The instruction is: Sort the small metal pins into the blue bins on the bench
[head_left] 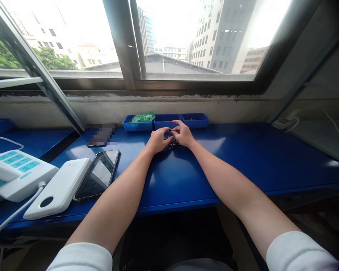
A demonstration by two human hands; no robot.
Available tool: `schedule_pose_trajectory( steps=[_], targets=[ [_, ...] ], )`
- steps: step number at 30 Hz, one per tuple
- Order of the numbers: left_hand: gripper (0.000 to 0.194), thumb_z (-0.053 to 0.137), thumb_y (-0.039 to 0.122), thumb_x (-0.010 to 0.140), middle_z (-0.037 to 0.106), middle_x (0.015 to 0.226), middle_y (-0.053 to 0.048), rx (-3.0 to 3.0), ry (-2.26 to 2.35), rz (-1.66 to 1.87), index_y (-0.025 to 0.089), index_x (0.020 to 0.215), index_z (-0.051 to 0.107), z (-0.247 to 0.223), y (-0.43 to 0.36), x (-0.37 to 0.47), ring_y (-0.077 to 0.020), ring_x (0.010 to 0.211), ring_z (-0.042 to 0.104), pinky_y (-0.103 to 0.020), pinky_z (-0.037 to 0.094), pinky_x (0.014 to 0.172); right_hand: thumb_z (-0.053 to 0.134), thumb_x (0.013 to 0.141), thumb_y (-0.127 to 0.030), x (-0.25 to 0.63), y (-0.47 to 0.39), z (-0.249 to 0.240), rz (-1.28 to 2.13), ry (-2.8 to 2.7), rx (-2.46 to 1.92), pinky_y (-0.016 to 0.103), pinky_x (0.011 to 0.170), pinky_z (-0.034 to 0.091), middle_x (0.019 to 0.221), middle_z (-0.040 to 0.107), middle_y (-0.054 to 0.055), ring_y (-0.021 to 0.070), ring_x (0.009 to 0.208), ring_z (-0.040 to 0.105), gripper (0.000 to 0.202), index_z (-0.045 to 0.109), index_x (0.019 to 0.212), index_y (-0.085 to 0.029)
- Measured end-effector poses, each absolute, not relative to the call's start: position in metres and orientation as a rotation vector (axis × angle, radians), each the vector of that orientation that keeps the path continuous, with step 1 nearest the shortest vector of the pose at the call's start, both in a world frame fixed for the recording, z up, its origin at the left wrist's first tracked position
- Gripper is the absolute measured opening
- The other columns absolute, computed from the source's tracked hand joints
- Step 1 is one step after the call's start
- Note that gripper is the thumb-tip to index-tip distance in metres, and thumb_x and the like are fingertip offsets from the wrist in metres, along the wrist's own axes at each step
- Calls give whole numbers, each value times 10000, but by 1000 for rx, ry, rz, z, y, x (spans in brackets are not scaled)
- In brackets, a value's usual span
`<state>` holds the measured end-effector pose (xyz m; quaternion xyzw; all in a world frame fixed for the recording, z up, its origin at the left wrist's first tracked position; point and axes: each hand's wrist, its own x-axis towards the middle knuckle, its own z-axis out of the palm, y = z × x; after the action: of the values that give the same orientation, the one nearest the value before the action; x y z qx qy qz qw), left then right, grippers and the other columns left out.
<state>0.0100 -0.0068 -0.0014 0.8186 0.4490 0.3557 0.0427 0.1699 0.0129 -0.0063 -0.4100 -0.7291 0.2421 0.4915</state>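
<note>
Both my hands meet over a small pile of dark and shiny metal pieces [171, 143] on the blue table, too small to name. My left hand [159, 139] has its thumb and index finger pinched near the right fingertips. My right hand [183, 134] pinches with thumb and index finger at the same spot, its other fingers raised. Whatever sits between the fingertips is tiny and dark, and I cannot make out its kind. Just behind the hands stand a middle blue bin [166, 119] and a right blue bin [194, 121] with small dark pieces in it.
A left blue bin [130, 125] holds green plastic bags [142, 117]. To the left lie a phone [98, 175], a white power bank [59, 188], a white power strip [19, 173] with cables, and a blurred dark flat object [101, 136]. A window [197, 45] rises behind the table [243, 150].
</note>
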Motion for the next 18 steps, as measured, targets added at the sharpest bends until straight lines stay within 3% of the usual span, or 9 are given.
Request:
schedule_pose_trajectory(
  steps=[3,7,13,18],
  targets=[
    [357,587,337,788,661,1038,-75,2503,1305,1199,169,1103,601,-3,-5,9,-213,969,614,-314,467,872,564,780,-211,168,16,-8,724,-1719,-935,287,727,534,812,695,25,159,757,662,421,503,1196,-187],
    [321,618,370,769,673,968,-65,2509,1329,1229,178,1025,638,-3,-4,10,-211,896,626,-308,477,822,644,740,-333,166,20,-10,870,-1605,-916,307,664,564,782,688,27,177,710,670,246,599,935,-190],
    [190,534,297,828,699,844,-49,2448,1417,1222,187,889,677,-1,-6,11,-192,783,636,-282,472,721,767,572,-520,165,14,-2,1007,-1493,-970,289,462,520,634,661,37,203,558,648,406,561,682,-188],
    [173,540,280,821,701,837,-41,2361,1413,1325,183,879,672,2,-7,12,-176,758,632,-270,466,702,694,599,-639,167,10,3,879,-1505,-1098,245,388,416,562,632,32,171,461,605,480,524,597,-190]
  ],
)
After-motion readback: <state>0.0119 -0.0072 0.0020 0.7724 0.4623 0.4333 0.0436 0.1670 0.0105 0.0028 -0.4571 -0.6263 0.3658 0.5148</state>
